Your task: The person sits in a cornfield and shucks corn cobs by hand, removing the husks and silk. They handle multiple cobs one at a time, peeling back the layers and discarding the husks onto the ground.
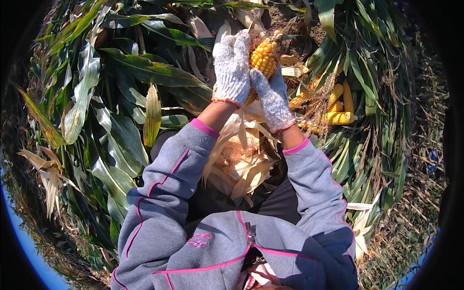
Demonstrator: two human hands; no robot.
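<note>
Both my hands wear white knitted gloves with orange cuffs. Between them, a yellow ear of corn (pixel 265 57) points up and to the right, its kernels bare at the upper end. My left hand (pixel 231 70) is closed along the ear's left side, fingers pressed together and pointing away from me. On the right, my right hand (pixel 273 99) grips the ear lower down, its thumb across the front and its other fingers partly hidden behind. Strands of brown silk and pale husk show beside the left fingertips. The ear's lower end is mostly covered by the gloves.
Dry, peeled husks (pixel 241 159) lie heaped at my lap. Several husked yellow ears (pixel 340 117) are piled on the right among dry tassels. Long green corn leaves (pixel 116 140) cover the ground left and right, and bare soil (pixel 285 19) shows at the far side.
</note>
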